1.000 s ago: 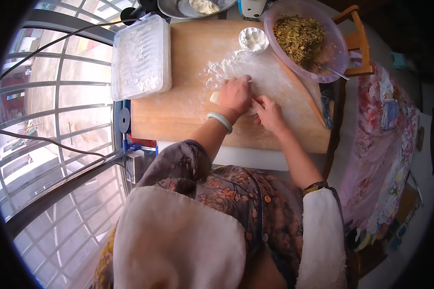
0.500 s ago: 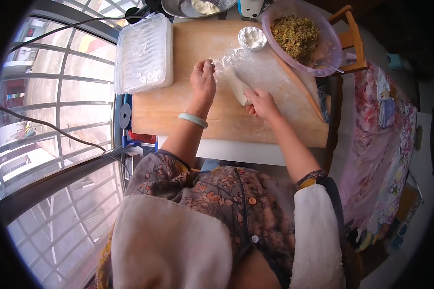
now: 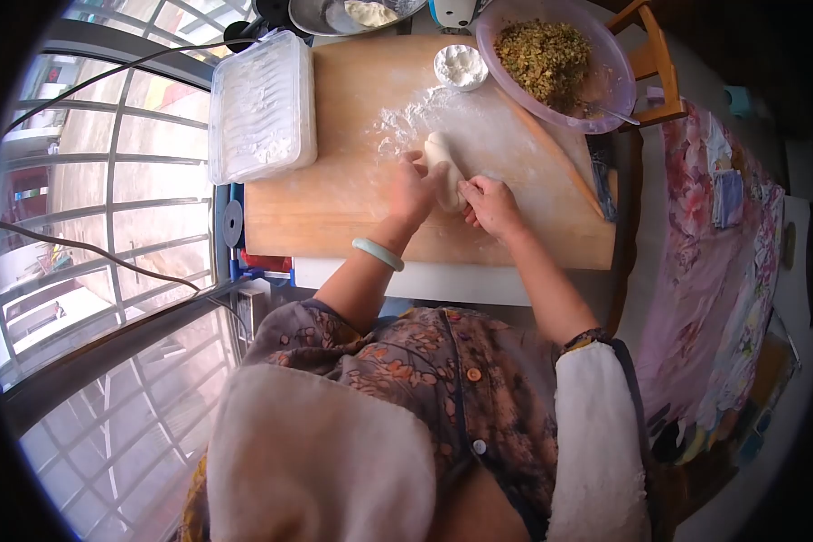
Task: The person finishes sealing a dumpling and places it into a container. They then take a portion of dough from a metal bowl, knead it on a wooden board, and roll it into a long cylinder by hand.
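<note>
The grip of the right hand (image 3: 492, 206) is closing on the lower end of the dough (image 3: 443, 172), with thumb and fingers pinching it. The left hand (image 3: 415, 190) is touching the left side of the dough with its thumb, while its other fingers are curling; I cannot tell if this grip is really holding the dough. The dough, a pale, long piece, is lying at a slant between the two hands, over the wooden board (image 3: 334, 212). A pale green bracelet (image 3: 378, 254) is circling the left wrist.

Loose flour (image 3: 411, 117) is spreading on the board, just beyond the dough. Farther up, a small bowl of flour (image 3: 461, 68) is standing near the purple bowl (image 3: 620, 79), which is holding a chopped green-brown filling (image 3: 544, 63) and a spoon (image 3: 612, 114). A rolling pin (image 3: 551, 154) is lying slantwise at the right. At the left, a clear plastic box (image 3: 264, 108) is resting partly over the board's edge. Under the board, a white surface (image 3: 415, 281) is showing.
</note>
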Motion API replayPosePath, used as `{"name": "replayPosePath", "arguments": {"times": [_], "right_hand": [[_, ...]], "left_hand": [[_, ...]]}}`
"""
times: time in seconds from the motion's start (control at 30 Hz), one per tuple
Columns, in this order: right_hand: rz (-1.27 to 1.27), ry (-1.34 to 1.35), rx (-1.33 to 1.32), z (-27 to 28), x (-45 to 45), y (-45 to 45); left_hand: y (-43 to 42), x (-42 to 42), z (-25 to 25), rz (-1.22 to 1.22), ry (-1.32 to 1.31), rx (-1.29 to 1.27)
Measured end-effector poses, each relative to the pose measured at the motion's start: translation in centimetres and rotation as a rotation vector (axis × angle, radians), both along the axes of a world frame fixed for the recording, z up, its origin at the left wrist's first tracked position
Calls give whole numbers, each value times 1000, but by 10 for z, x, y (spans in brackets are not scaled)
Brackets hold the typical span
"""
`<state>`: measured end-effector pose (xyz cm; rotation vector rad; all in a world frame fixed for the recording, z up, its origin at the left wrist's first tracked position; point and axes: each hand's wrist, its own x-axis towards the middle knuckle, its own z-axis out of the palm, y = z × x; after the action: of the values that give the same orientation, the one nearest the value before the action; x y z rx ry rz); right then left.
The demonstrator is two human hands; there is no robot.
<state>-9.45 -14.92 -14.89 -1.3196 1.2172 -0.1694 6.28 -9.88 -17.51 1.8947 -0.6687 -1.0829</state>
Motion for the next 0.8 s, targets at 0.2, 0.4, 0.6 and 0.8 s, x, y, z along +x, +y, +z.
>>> {"name": "replayPosePath", "arguments": {"times": [0.2, 0.4, 0.6, 0.8], "right_hand": [[182, 88, -296, -1, -37, -33], [124, 61, -325, -16, -46, -24], [153, 103, -527, 2, -34, -8], [40, -142, -388, -5, -53, 30]], "left_hand": [[35, -37, 28, 129, 422, 8], [38, -20, 26, 150, -132, -162], [-36, -17, 40, -537, -974, -452], [14, -36, 32, -766, -779, -245]]}}
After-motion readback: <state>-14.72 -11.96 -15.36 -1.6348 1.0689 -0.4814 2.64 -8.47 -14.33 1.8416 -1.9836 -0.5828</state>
